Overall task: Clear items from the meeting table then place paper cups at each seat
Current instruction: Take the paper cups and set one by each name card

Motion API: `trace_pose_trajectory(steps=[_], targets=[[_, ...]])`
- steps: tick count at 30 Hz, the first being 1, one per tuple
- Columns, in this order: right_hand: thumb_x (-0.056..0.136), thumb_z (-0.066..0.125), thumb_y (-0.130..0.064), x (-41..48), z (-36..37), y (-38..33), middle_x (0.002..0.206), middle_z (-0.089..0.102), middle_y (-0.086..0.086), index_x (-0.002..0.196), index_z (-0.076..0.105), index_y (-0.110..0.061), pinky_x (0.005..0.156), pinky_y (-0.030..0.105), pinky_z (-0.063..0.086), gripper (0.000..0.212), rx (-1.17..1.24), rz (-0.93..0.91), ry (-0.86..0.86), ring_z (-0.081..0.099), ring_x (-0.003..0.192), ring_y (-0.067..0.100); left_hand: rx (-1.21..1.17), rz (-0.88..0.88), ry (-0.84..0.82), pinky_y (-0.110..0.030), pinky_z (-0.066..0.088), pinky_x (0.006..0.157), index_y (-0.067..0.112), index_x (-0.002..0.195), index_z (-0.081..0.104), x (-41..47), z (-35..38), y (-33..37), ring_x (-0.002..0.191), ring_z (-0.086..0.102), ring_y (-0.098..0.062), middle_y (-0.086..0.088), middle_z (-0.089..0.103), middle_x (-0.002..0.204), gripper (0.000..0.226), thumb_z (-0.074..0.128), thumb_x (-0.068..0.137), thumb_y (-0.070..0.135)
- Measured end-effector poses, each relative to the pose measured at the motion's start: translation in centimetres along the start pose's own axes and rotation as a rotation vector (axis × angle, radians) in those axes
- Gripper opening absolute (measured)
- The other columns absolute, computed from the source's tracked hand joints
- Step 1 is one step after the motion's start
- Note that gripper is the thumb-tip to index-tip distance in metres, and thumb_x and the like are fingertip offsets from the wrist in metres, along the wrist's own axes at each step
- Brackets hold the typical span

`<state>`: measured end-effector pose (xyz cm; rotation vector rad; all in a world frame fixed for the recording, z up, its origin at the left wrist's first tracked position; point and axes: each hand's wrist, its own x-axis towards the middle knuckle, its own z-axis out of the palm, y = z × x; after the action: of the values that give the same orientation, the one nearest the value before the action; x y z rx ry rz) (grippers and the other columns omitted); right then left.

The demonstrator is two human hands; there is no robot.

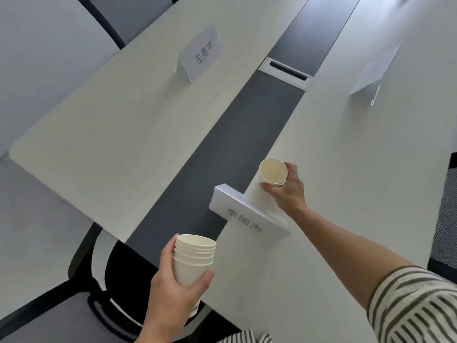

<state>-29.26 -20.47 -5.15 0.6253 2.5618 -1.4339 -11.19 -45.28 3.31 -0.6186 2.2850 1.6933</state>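
My left hand (173,290) grips a stack of several white paper cups (194,256), held over the near end of the meeting table (123,134). My right hand (288,191) holds a single paper cup (273,173) by its side, just beyond a white name card (244,219), at the edge of the table's dark centre strip (222,149). The cup's base sits at or just above the white tabletop; I cannot tell whether it touches.
Two more name cards stand farther along: one on the left half (200,55), one on the right half (376,73). A cable box lid (284,73) sits in the centre strip. Chairs stand at the near left (81,303), far left (128,18) and right edge (445,219).
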Motion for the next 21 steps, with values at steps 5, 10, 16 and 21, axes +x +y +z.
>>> trace_pose_trajectory(steps=[5,10,16,21], targets=[[0.074,0.078,-0.021,0.2,0.5,2.2,0.113,0.064,0.000,0.120,0.046,-0.021,0.081,0.029,0.042,0.056,-0.073,0.033,-0.031,0.055,0.099,0.018,0.023,-0.023,0.008,-0.004,0.048,0.069,0.034,0.134,0.039,0.6,-0.4,-0.6,0.092,0.060,0.004,0.024,0.062,0.103,0.084,0.085,0.066,0.014],[0.075,0.078,-0.018,-0.5,-1.5,1.6,0.127,0.059,0.004,0.127,0.045,-0.017,0.092,0.029,0.043,0.062,-0.093,0.041,-0.029,0.056,0.115,0.019,0.048,0.045,-0.052,-0.011,0.052,0.057,0.038,0.131,0.040,1.1,0.5,1.1,0.089,0.061,-0.003,0.015,0.062,0.105,0.081,0.085,0.067,0.018],[0.080,0.075,-0.022,-7.6,-7.5,-0.4,0.106,0.068,-0.005,0.110,0.063,-0.016,0.079,0.030,0.053,0.033,0.010,-0.043,0.063,0.065,0.098,0.011,0.133,0.210,-0.193,-0.040,0.060,0.067,0.051,0.127,0.038,0.8,2.7,4.6,0.088,0.059,0.000,0.027,0.058,0.106,0.080,0.083,0.064,0.032],[0.080,0.076,-0.024,-18.3,-12.0,-0.9,0.087,0.074,-0.006,0.091,0.073,-0.018,0.064,0.019,0.052,0.013,0.201,-0.032,-0.020,0.068,0.083,0.003,0.263,0.404,-0.314,-0.036,0.056,0.079,0.050,0.129,0.035,-1.7,5.7,6.4,0.095,0.061,-0.006,0.021,0.061,0.107,0.083,0.077,0.058,0.047]])
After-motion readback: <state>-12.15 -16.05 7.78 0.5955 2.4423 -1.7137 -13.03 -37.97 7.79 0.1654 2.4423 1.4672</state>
